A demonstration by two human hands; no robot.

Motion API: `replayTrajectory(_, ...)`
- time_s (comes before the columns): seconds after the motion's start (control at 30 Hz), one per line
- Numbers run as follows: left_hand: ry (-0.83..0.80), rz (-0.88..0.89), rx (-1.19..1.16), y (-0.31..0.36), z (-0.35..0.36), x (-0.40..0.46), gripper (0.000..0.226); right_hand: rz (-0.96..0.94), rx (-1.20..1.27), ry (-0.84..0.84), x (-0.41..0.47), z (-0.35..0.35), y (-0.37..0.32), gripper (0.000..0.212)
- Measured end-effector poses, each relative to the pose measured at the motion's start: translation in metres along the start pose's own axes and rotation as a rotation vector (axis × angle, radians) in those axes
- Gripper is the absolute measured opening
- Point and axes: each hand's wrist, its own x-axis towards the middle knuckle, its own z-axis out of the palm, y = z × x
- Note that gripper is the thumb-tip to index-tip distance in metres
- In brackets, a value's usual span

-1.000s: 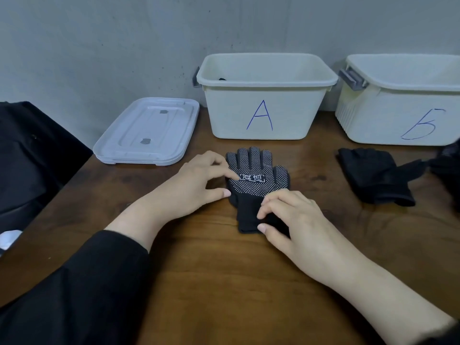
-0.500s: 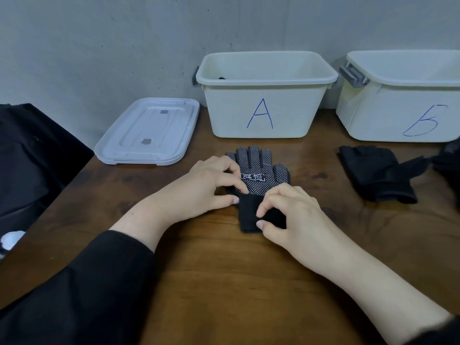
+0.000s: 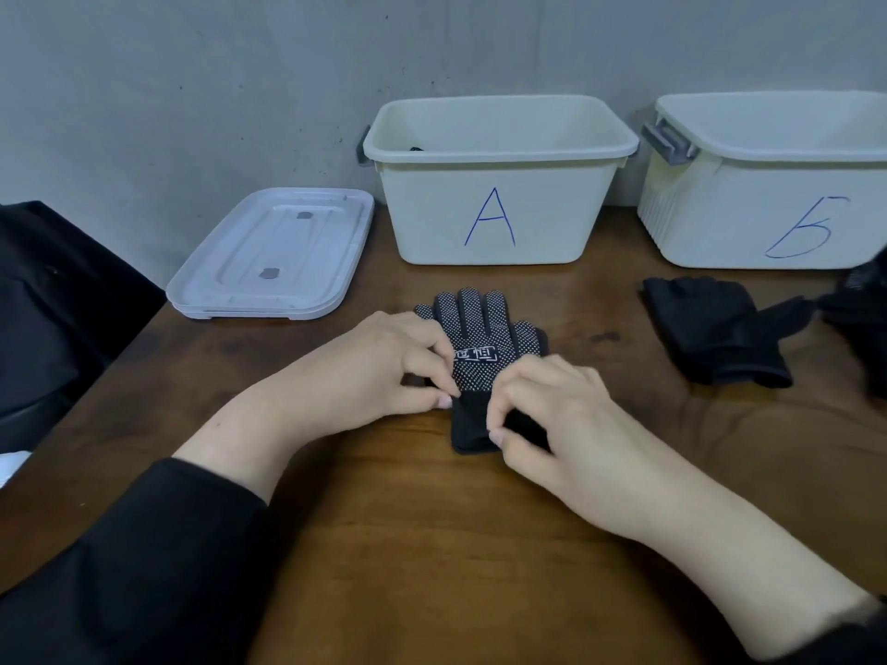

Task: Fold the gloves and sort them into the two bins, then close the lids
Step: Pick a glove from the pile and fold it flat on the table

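A black glove with white dots (image 3: 480, 333) lies flat on the wooden table, fingers pointing at bin A (image 3: 499, 218). My left hand (image 3: 379, 367) pinches the glove's left edge at the palm. My right hand (image 3: 557, 415) pinches the plain black cuff near its lower end. Bin A is open, with something dark just showing inside its left rim. Bin B (image 3: 768, 213) stands open at the right. Plain black gloves (image 3: 715, 328) lie in front of bin B.
Stacked white lids (image 3: 273, 261) lie flat to the left of bin A. Dark fabric (image 3: 53, 300) sits off the table's left edge. More dark cloth (image 3: 859, 319) shows at the right border. A grey wall backs the bins.
Both hands have closed in on the dotted glove: the left fingers curled onto its left edge, and the right fingers gathered the cuff into a pinch.
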Motion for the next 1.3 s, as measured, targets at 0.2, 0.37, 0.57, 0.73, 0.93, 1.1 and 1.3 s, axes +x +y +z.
replayTrajectory(0.2, -0.056, -0.093, -0.072, 0.001, -0.002, -0.003, 0.021, 0.023, 0.157, -0.125, -0.008, -0.015, 0.024, 0.034)
replayTrajectory(0.37, -0.049, -0.104, -0.001, 0.004, -0.001, -0.001, 0.015, -0.019, 0.073, -0.141, -0.009, -0.017, 0.043, 0.034)
replayTrajectory(0.57, -0.052, -0.063, -0.04, 0.025, -0.005, -0.002, 0.033, -0.073, -0.055, -0.002, -0.007, -0.004, 0.039, 0.033)
replayTrajectory(0.73, -0.14, -0.087, 0.14, 0.034, 0.006, 0.0, 0.063, -0.019, 0.001, 0.075, -0.008, -0.002, 0.033, 0.026)
replayTrajectory(0.93, -0.039, -0.076, 0.154, 0.036, 0.01, 0.005, 0.016, 0.01, -0.009, 0.057, -0.003, -0.004, 0.03, 0.039)
replayTrajectory(1.1, 0.066, -0.266, -0.109, 0.034, 0.008, 0.005, 0.004, 0.118, 0.091, 0.224, 0.008, -0.001, 0.03, 0.011)
replayTrajectory(1.3, 0.178, -0.407, -0.235, 0.029, 0.016, 0.008, 0.034, 0.236, 0.198, 0.239, 0.018, 0.003, 0.033, 0.031)
